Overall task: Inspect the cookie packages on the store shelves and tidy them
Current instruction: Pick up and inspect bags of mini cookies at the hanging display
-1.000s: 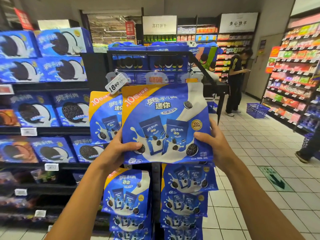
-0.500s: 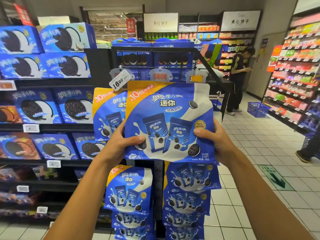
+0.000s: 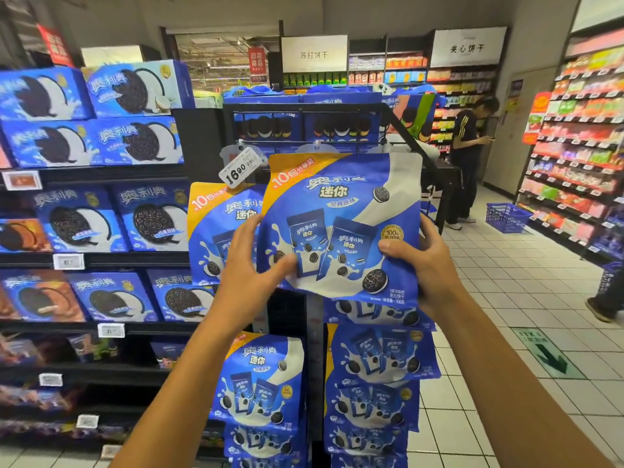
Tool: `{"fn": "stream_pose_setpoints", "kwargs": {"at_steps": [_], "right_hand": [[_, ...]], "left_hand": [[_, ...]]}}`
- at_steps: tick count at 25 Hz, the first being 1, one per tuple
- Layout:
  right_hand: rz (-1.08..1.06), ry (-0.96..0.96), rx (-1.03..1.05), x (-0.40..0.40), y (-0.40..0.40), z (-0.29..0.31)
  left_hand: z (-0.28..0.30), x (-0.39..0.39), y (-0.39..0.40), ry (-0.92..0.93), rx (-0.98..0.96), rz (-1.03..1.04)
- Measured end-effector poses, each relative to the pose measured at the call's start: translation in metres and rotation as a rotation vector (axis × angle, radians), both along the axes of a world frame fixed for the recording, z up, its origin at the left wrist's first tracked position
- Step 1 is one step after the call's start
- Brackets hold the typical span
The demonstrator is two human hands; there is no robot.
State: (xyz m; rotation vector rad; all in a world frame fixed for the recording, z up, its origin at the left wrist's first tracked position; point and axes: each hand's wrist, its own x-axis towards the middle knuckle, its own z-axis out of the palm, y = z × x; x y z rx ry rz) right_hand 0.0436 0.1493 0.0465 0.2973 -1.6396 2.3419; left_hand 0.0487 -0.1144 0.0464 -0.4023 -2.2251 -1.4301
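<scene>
left hand (image 3: 251, 265): gripped the lower left edge of the front cookie pouch (image 3: 341, 228), thumb across its printed face, fingers behind. right hand (image 3: 429, 265): gripped the lower right edge of the same pouch, thumb on the face near the gold seal. pouch: blue and white, orange corner band, held upright and face-out at the top of the hanging rack (image 3: 317, 109), its top edge just under the peg row; whether it hung on a peg or was carried wholly by the hands could not be told. neighbouring pouch (image 3: 219, 231): hung just beside it to the left, partly overlapped, under the price tag (image 3: 238, 170). lower pouches (image 3: 260, 383): hung in two columns beneath. step judged in hand: inspection of one pouch's front. next move, judged: seating it squarely on its peg, level with the neighbour, would need both hands to guide the top hole.
</scene>
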Motion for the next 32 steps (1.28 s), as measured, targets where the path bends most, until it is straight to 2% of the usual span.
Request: {"fn": "stream_pose_setpoints", "kwargs": {"at_steps": [2,4,5,6,9,11,15,17,20,25,29,32], "right_hand": [[-0.020,0.012,-0.015,0.001,-0.008,0.007],[0.005,0.033,-0.019,0.004,-0.016,0.017],[0.026,0.044,-0.007,0.007,-0.020,0.023],[0.049,0.053,0.006,0.010,-0.024,0.029],[0.129,0.090,0.057,0.018,-0.025,0.045],[0.176,0.104,0.105,0.021,-0.025,0.052],[0.206,0.147,0.164,0.024,-0.032,0.055],[0.207,0.186,0.188,0.024,-0.040,0.054],[0.241,0.265,0.209,0.021,-0.046,0.049],[0.266,0.334,0.243,0.015,-0.047,0.041],[0.063,0.159,0.360,0.005,-0.051,0.026],[-0.100,-0.014,0.294,0.003,-0.052,0.013]], "left_hand": [[0.004,0.015,0.014,0.246,-0.350,-0.051],[0.003,0.020,0.028,0.450,-0.777,0.015],[0.005,0.020,0.033,0.527,-0.884,0.095],[0.009,0.018,0.037,0.572,-0.901,0.163],[0.014,0.007,0.036,0.683,-0.763,0.216],[0.003,-0.001,0.028,0.627,-0.616,0.122],[-0.014,-0.001,0.027,0.248,0.096,-0.285],[-0.019,0.001,0.029,0.175,0.343,-0.304],[-0.026,0.002,0.030,0.202,0.418,-0.194],[-0.027,0.002,0.020,0.189,0.669,-0.203],[-0.024,0.003,0.018,0.105,0.919,-0.365],[-0.023,0.005,0.013,0.048,1.100,-0.544]]}}
